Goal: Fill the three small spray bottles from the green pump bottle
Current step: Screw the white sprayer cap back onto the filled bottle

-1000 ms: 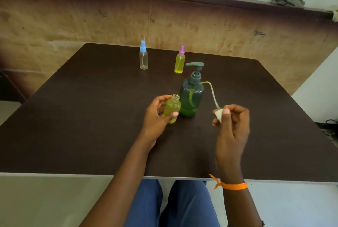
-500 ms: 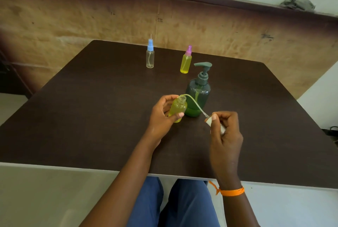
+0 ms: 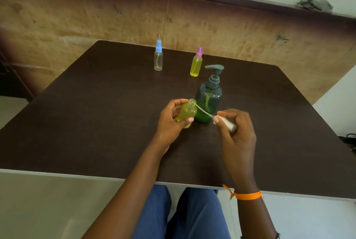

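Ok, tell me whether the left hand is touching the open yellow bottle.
Touching. The head view shows the left hand with fingers and thumb wrapped round the open yellow bottle, no gap.

No readable text anywhere. The bottles I've got here carry no labels or brand marks I can make out. A few dark scuffs on the brown wall panel (image 3: 173,20), not legible as writing.

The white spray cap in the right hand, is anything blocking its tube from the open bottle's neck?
Nothing visible does. The right hand holds the white spray cap, whose tube already reaches the open mouth of the yellow bottle that the left hand holds.
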A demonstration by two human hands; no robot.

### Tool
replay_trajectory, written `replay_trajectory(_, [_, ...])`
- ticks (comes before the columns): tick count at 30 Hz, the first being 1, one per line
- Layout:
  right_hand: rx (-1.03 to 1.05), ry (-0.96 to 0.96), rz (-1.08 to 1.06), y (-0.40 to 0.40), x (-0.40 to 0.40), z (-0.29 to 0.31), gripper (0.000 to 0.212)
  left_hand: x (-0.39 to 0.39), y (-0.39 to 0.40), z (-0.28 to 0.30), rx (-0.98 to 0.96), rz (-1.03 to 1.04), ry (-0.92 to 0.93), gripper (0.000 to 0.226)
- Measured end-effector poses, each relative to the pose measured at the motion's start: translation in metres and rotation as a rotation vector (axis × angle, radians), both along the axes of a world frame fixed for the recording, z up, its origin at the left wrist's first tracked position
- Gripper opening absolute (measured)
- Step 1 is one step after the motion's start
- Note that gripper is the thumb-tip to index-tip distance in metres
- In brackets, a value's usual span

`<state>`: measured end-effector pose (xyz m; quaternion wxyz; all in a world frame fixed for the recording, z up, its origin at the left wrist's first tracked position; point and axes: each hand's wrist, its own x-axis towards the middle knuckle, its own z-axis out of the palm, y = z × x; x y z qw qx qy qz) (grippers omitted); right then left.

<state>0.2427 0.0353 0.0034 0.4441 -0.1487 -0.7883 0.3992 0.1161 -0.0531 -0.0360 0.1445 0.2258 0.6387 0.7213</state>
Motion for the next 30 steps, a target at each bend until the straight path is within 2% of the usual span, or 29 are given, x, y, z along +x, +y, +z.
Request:
replay_trajectory(5, [-0.080, 0.008, 0.079, 0.007, -0.014, 0.010, 0.026, 0.000, -0.001, 0.000, 0.007, 0.006, -0.014, 0.048])
replay_trajectory(9, [-0.281, 0.069, 0.156, 0.005, -0.027, 0.020, 0.035, 0.000, -0.001, 0.000, 0.010, 0.002, -0.017, 0.048])
replay_trajectory(12, [-0.327, 0.106, 0.195, 0.002, -0.038, 0.026, 0.031, 0.001, -0.001, 0.002, 0.011, -0.012, -0.015, 0.048])
replay_trajectory(17, [-0.212, -0.039, 0.155, 0.002, -0.053, 0.019, 0.018, 0.005, -0.005, 0.003, 0.045, -0.025, -0.032, 0.047])
replay_trajectory(21, [-0.108, -0.165, 0.156, 0.004, -0.062, 0.010, 0.026, 0.005, -0.005, 0.002, 0.056, -0.036, -0.038, 0.048])
replay_trajectory(30, [0.016, -0.236, 0.153, 0.001, -0.055, 0.006, 0.037, 0.006, -0.003, 0.000, 0.053, -0.032, -0.032, 0.048])
